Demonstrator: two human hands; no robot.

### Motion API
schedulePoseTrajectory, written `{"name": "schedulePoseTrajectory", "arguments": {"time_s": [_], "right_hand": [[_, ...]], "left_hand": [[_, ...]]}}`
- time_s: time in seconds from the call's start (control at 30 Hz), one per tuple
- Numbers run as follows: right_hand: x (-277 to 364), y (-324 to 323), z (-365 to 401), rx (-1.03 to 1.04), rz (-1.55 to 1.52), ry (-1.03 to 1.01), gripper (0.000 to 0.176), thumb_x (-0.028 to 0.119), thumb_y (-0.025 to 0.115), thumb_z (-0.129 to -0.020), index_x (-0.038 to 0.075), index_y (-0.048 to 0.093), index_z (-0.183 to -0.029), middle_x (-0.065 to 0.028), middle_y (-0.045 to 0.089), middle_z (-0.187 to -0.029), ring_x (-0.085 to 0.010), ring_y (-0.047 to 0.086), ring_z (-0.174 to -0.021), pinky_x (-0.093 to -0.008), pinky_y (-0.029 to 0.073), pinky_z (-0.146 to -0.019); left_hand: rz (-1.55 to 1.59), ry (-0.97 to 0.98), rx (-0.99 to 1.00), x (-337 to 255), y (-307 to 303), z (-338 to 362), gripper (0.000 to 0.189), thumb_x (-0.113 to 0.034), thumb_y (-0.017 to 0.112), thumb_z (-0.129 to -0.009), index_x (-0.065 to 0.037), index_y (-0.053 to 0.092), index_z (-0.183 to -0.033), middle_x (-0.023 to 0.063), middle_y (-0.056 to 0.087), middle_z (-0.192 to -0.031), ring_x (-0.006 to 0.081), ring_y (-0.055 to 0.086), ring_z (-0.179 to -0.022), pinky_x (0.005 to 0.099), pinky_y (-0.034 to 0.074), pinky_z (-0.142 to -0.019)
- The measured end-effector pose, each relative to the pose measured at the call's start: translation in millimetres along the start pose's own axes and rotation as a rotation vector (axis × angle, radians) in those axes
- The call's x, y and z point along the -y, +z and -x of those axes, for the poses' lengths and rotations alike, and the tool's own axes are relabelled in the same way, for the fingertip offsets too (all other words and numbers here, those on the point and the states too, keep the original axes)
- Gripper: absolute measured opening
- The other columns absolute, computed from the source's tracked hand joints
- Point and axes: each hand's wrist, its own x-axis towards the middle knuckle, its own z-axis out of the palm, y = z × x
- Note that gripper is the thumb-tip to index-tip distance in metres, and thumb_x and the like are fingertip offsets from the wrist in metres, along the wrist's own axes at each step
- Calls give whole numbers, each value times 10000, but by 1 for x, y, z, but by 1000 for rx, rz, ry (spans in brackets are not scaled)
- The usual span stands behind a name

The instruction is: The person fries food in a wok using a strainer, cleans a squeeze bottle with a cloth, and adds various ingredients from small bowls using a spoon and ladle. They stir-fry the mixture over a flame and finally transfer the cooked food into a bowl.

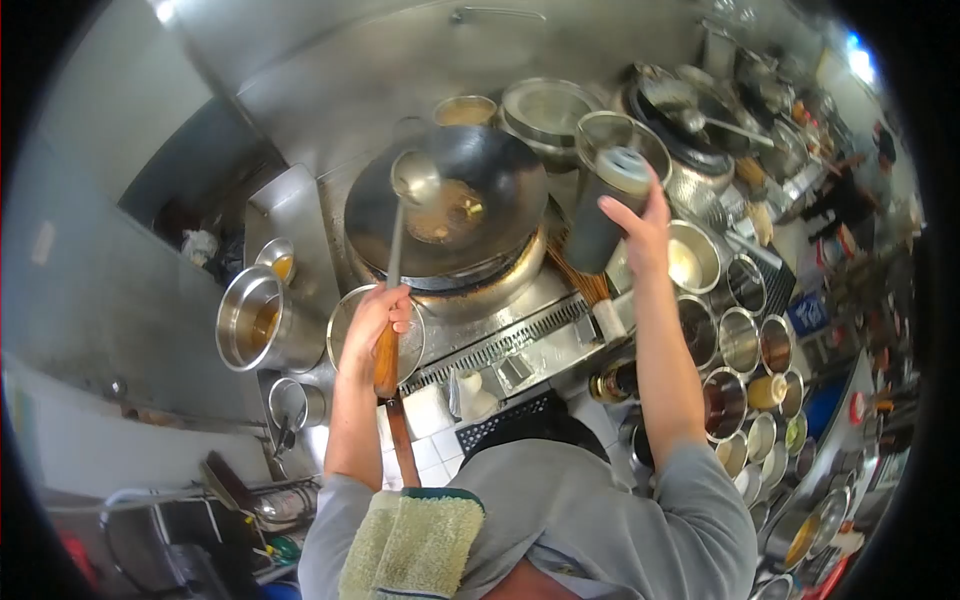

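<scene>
My left hand (376, 325) is wrapped round the wooden handle of a long ladle (395, 235). The ladle's metal bowl is over the left half of a big dark wok (515, 215) on the burner. Some brownish liquid and small pale yellow pieces (462, 208) lie in the bottom of the wok. To the right of the wok, my right hand (645, 225) grips a tall dark container with a pale lid (597, 215), thumb on the near side. The other fingers are partly hidden behind it.
A round wire strainer (345, 335) and a steel pot (237, 325) stand left of the wok. Behind it are a steel basin (550, 105) and a bowl (465, 110). Several ingredient pots, including a steel one (740, 338), crowd the right. A bamboo brush (580, 280) lies near the burner.
</scene>
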Motion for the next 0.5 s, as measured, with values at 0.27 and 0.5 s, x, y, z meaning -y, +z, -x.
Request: {"name": "schedulePoseTrajectory", "arguments": {"time_s": [0.27,0.5], "right_hand": [[121,-158,186,-414,327,-29,896,144,799,-626,-38,369,-1391,-144,529,-1283,-243,510,-1195,-354,358,-1046],[242,-295,320,-657,653,-126,751,85,744,-737,-46,379,-1380,-148,521,-1301,-240,502,-1206,-349,333,-1057]], "left_hand": [[396,-267,70,-20,-21,-27,116,-65,470,-949,46,446,-929,32,465,-682,64,440,-460,178,371,-366],[641,-243,98,-18,-4,-38,229,-57,446,-949,122,362,-1065,65,420,-673,112,436,-442,201,423,-380]]}}
